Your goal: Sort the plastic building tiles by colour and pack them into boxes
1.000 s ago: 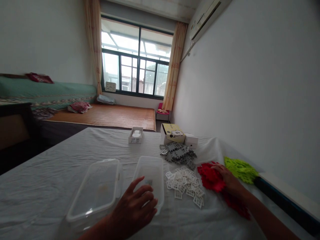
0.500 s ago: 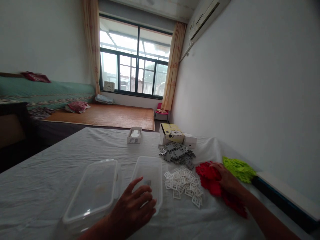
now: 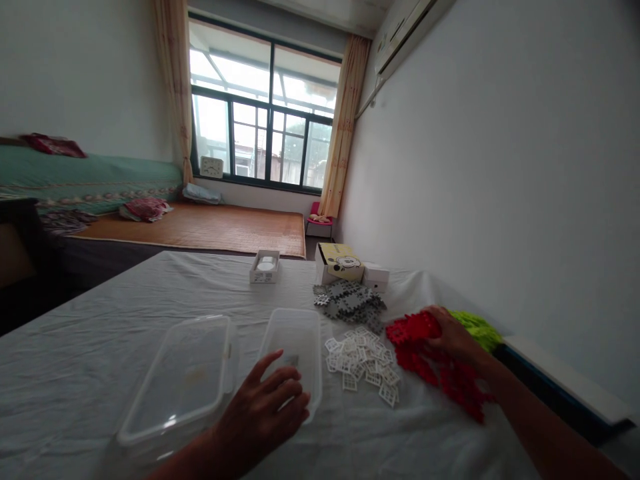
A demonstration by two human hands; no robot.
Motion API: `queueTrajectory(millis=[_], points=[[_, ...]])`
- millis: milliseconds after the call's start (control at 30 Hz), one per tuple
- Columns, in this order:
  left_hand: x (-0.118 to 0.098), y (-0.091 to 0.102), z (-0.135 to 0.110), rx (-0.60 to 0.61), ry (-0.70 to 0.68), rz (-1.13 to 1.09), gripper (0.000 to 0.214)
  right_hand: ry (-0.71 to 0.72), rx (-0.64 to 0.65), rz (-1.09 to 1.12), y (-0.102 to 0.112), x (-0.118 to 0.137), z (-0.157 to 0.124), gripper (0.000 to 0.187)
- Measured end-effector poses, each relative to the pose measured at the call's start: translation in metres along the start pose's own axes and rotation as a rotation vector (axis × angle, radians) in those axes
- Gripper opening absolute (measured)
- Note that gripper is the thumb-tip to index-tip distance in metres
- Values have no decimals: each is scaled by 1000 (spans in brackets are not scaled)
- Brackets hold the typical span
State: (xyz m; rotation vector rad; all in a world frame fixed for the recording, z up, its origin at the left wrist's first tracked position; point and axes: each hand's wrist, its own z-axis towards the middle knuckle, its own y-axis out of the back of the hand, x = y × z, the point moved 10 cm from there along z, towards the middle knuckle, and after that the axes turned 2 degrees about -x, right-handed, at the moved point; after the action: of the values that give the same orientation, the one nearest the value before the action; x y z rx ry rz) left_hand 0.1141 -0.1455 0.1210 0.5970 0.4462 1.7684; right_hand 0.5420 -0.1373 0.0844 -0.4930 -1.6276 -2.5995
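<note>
Red interlocking plastic pieces (image 3: 417, 353) lie in a loose pile under the right hand (image 3: 453, 337) — its thumb and fingers are closed on the upper part, while other pieces trail out below the palm toward the wrist. Lime-green pieces (image 3: 477, 328) sit just beyond that hand, partly hidden by it, and a long white-and-black box (image 3: 565, 377) lies to the right of its forearm. White square lattice pieces (image 3: 360, 360) are scattered between the two hands, with dark grey jigsaw-edged pieces (image 3: 350, 300) farther ahead; past those stand a yellow printed box (image 3: 340, 262) and a small white box (image 3: 376, 279). The left hand (image 3: 265, 407) has its fingers apart and loosely bent, nothing visible in its grasp, over the near end of a narrow clear plastic container (image 3: 294, 327) — whether it touches, I cannot tell. Left of that hand is a wider clear container (image 3: 175, 373).
</note>
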Motion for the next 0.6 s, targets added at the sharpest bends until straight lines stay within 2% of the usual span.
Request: queueTrajectory(millis=[133,233,367,467,533,600], points=[[-1,-2,-1,4,4,5,5,52,-28,2,12,23,16,47],[-1,-4,-1,4,6,5,5,94,-32,30,12,43,25,39],[-1,-4,-2,3,5,-2,5,73,32,58,-1,47,29,34],[-2,-6,-2,13,1,-8,6,40,19,74,1,54,31,35],[-2,-8,-2,26,3,-7,8,66,-9,134,10,81,34,35],[-4,-8,-2,31,1,-8,11,164,-19,249,19,134,38,36]])
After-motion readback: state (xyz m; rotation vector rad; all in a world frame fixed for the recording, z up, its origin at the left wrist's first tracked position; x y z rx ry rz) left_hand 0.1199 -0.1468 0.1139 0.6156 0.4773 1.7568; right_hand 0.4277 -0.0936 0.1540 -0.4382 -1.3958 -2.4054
